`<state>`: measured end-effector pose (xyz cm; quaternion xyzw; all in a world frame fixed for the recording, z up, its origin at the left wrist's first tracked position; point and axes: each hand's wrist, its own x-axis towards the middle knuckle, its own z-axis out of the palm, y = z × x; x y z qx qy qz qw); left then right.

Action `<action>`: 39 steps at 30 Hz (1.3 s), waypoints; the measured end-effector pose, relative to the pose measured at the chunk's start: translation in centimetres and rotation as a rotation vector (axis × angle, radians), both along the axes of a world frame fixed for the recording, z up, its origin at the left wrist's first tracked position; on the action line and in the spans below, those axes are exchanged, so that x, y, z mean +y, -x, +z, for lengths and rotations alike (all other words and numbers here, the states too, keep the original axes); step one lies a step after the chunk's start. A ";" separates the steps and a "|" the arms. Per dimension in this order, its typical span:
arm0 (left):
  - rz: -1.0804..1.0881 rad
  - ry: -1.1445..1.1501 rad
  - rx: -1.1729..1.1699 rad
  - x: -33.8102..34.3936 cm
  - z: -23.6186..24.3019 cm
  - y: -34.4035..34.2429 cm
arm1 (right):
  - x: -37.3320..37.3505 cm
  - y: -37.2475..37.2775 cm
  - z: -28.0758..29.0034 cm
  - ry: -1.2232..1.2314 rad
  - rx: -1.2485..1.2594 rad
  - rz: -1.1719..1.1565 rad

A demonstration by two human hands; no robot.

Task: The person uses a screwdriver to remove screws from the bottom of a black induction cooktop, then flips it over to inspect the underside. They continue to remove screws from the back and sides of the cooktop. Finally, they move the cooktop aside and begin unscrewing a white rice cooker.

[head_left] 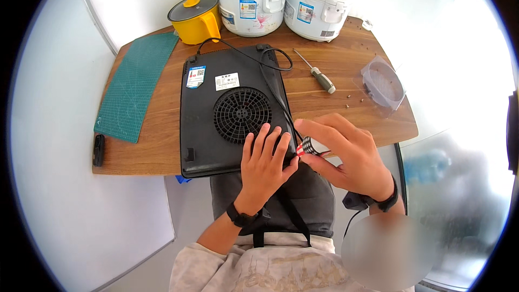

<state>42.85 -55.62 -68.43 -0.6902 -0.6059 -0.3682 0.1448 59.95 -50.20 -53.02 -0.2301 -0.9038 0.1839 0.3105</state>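
Note:
A black induction cooker (211,121) lies upside down at the table's front, its round vent grille (242,113) facing up. My left hand (265,162) lies flat on its near right part, fingers spread, thumb toward the right edge. At that near right corner my right hand (346,154) pinches a short cylindrical tool (312,146) with a black-and-white checked band and a red-and-white end. The red end points left at the cooker's edge beside my left thumb. Whether it touches the edge I cannot tell. A black power cord (277,92) runs over the cooker's right side.
Right of the cooker lie a screwdriver (321,79), several small screws (347,105) and a clear plastic container (383,82). At the back stand two white rice cookers (251,0) (319,5) and a yellow pot (189,27). A green cutting mat (132,89) and a small black object (98,150) lie left.

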 end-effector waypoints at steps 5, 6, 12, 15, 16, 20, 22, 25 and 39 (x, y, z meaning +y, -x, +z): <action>-0.015 0.021 -0.021 -0.3 -1.1 -0.2 | 0.0 0.4 -1.3 -0.087 -0.028 -0.027; -0.016 0.026 -0.027 -0.3 -1.1 -0.4 | -0.4 0.7 -1.2 -0.025 0.042 -0.027; -0.012 0.026 -0.006 -0.5 -1.3 -0.7 | -0.2 -0.7 -1.4 -0.069 -0.071 -0.040; -0.014 0.050 0.010 -0.5 -1.0 -0.9 | -0.2 -1.0 -1.2 -0.112 -0.046 -0.078; -0.019 0.051 0.004 -0.5 -0.8 -1.1 | -0.3 -0.9 -1.2 -0.112 0.001 -0.089; -0.020 0.039 -0.012 -0.7 -0.4 -1.4 | -0.6 -1.2 -1.1 -0.015 0.087 -0.019; -0.020 0.042 -0.008 -0.8 -0.2 -1.4 | -0.6 -1.7 -0.5 -0.042 -0.030 0.009; -0.032 0.058 -0.005 -0.8 0.0 -1.5 | -0.7 -2.0 -0.1 -0.061 -0.126 -0.077; -0.072 0.098 -0.012 -1.6 -0.2 -2.3 | -1.2 -1.6 -1.1 -0.092 0.120 -0.085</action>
